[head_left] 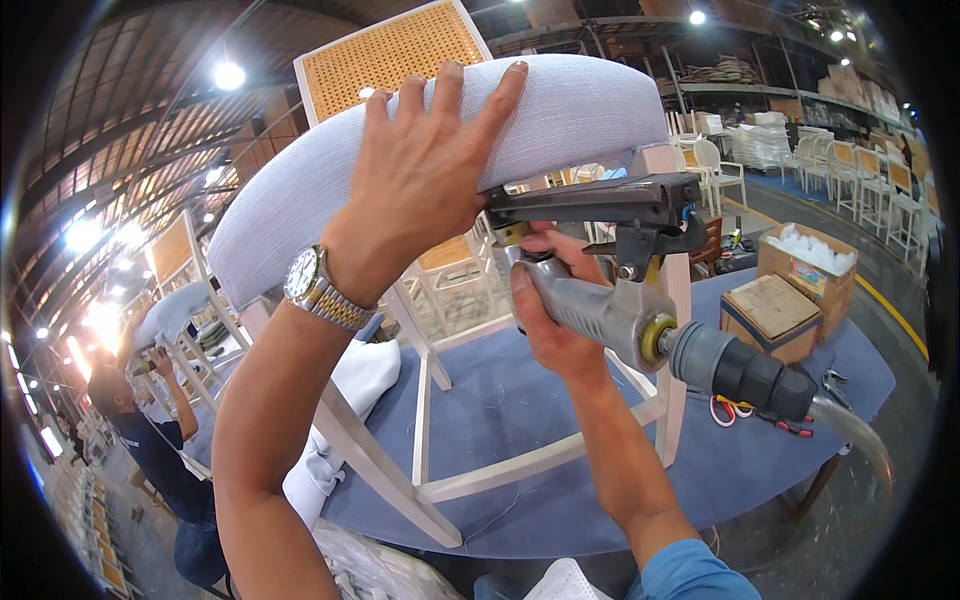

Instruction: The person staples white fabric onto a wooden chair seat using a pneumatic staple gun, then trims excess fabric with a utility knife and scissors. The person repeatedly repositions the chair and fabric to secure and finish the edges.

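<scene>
My left hand (420, 175), with a watch (305, 272) on its wrist, lies spread over the light grey fabric of a padded chair seat (575, 105). Its fingers reach over the top edge; the hand grips nothing. In my right hand (560, 335) is a metal air staple gun (600, 300), fingers wrapped round the grip. The gun's nose is close under the seat's edge, beside my left palm; whether it touches the fabric is hidden. A thick hose (850, 425) runs from its coupling. The chair's pale wooden legs (380, 470) stand on a blue-covered table.
The table (560, 505) carries two cardboard boxes (770, 310), scissors (728, 408) and pliers (836, 388) on its right. White fabric (365, 375) lies left of the chair. Behind the seat rises a cane backrest (390, 55). Another person (150, 440) works on a chair at left.
</scene>
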Motion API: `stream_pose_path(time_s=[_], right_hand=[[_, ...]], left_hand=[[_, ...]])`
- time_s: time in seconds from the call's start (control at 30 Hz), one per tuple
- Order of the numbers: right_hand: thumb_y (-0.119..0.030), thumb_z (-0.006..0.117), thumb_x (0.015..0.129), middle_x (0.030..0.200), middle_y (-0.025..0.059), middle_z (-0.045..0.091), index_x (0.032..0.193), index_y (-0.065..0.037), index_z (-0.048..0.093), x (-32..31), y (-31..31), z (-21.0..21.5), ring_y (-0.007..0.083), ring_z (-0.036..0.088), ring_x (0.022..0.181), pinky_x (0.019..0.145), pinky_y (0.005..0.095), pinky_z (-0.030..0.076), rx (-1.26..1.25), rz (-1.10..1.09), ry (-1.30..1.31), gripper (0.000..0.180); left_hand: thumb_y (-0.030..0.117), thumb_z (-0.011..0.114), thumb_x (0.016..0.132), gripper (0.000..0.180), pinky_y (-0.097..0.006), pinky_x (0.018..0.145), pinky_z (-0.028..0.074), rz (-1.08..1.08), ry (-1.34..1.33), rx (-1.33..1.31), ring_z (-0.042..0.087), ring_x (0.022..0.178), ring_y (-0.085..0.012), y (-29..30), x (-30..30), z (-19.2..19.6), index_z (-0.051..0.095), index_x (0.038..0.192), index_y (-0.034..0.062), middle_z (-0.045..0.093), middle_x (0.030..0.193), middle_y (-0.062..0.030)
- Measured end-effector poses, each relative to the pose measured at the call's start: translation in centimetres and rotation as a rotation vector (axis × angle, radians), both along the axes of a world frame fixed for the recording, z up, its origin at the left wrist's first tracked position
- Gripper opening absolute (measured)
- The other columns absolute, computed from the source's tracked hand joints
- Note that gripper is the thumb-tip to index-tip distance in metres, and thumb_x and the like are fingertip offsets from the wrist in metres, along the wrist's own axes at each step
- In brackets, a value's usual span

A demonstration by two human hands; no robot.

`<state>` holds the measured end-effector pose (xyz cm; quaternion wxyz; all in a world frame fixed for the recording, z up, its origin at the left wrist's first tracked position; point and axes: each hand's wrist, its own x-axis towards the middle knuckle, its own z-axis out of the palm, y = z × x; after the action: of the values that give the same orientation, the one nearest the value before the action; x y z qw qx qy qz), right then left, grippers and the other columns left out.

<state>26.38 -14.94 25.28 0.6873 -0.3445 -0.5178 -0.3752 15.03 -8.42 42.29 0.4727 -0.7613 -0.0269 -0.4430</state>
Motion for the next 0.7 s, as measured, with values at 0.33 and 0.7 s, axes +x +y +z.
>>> stream_pose_path(time_s=[0.33, 0.7], right_hand=[[-0.010, 0.073, 0.085, 0.118, 0.0097, 0.067, 0.119, -0.005, 0.064, -1.3, 0.5, -1.7, 0.0196, 0.066, 0.105, 0.092, 0.0305, 0.054, -0.367, 0.312, 0.143, 0.036], [-0.001, 0.070, 0.086, 0.128, 0.0167, 0.067, 0.115, -0.006, 0.068, -1.0, -0.6, -10.2, 0.0315, 0.065, 0.118, 0.099, 0.0368, 0.053, 0.013, 0.126, 0.120, 0.030]], left_hand=[[0.015, 0.088, 0.066, 0.115, -0.054, 0.114, 0.033, 0.026, 0.008, 0.207, 0.040, 0.141, -0.0435, 1.4, -0.9, -1.2, 0.027, 0.161, 0.0344, 0.035, 0.158, -0.0259], [0.072, 0.055, 0.091, 0.089, -0.052, 0.125, 0.016, -0.113, 0.046, -0.079, 0.016, 0.156, -0.0346, 3.5, -6.0, 9.2, 0.032, 0.160, 0.0221, 0.015, 0.169, -0.0172]])
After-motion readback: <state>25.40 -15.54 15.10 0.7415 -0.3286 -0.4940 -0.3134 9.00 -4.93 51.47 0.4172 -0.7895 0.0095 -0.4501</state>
